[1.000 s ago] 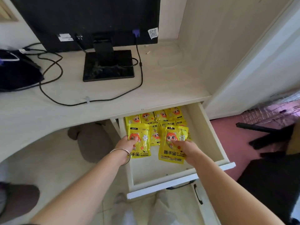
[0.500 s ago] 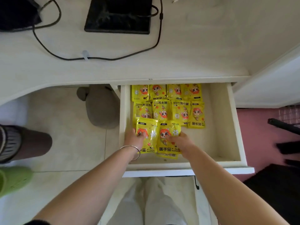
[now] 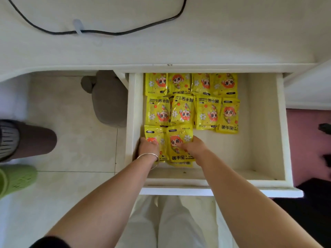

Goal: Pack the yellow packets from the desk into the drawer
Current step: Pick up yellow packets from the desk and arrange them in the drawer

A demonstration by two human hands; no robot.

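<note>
The white drawer point(image 3: 281, 126) stands pulled out below the desk point(image 3: 223, 42). Several yellow packets point(image 3: 207, 111) with a cartoon face lie flat in two rows at its back left. In a third row nearer me are two more. My left hand point(image 3: 148, 145), with a silver bangle on the wrist, grips the left packet point(image 3: 154, 133) against the drawer's left wall. My right hand point(image 3: 194, 147) grips the right packet point(image 3: 176, 140) at its right side. Both packets rest on the drawer floor, side by side and touching.
The drawer's right half and front strip are bare floor. A black cable point(image 3: 116, 33) with a white clip runs across the desk. Under the desk lies a grey slipper point(image 3: 109, 102). At the left stand another person's leg point(image 3: 34, 140) and a green shoe point(image 3: 16, 178).
Both hands have carried their packets down to the drawer floor and brought them together at the left. My head has tilted down, so the monitor has left the view.
</note>
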